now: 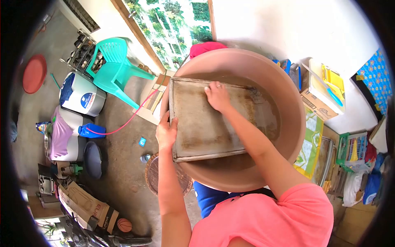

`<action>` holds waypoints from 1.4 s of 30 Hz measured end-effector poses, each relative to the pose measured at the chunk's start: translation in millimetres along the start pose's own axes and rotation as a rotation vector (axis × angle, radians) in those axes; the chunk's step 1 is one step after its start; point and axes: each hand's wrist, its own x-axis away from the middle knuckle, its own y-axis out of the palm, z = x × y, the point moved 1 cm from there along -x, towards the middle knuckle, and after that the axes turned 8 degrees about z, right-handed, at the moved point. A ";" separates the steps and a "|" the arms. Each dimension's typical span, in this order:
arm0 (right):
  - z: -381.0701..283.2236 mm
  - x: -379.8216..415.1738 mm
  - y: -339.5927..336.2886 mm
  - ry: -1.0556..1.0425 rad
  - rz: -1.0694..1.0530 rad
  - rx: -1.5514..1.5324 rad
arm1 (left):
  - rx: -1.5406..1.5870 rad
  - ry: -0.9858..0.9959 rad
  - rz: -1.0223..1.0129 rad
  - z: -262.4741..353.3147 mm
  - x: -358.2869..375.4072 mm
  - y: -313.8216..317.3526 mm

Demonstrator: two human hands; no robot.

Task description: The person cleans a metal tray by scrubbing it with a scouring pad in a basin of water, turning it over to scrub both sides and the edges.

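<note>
A rectangular panel (193,119) with a raised wooden-looking frame and brown-stained surface lies tilted in a large brown basin (294,131). Its right end dips into murky water (267,117); its left edge rests across the basin's rim. My left hand (166,132) grips that left edge, thumb on top and fingers underneath. On the panel's upper middle, my right hand (218,96) presses down with curled fingers. Whatever may be under those fingers is hidden.
Left of the basin stand a green plastic chair (113,68), a white tub (84,96) and a blue container (92,130) by a pink hose (131,119). A round wooden stool (158,179) sits below the rim. Cardboard boxes (317,103) stand at right.
</note>
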 end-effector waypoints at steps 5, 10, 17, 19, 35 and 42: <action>87.8 0.3 -14.6 0.266 -0.129 0.291 | 0.068 -0.033 -0.021 -8.5 -3.1 2.9; 142.2 13.9 -30.2 0.435 -0.177 0.358 | -0.017 -0.067 0.007 2.1 -1.3 -0.6; 77.4 10.5 -5.8 0.244 -0.097 0.182 | 0.223 -0.068 -0.049 -10.5 -3.7 4.0; 120.1 0.7 -14.6 0.344 -0.171 0.274 | 0.214 -0.050 -0.034 -13.1 -3.6 4.0; 104.7 105.4 -67.2 0.344 -0.180 0.225 | 0.009 -0.009 0.022 -5.9 -4.5 2.0; 106.4 42.7 -17.4 0.445 -0.022 0.344 | 0.055 -0.027 0.005 -6.2 -6.3 0.1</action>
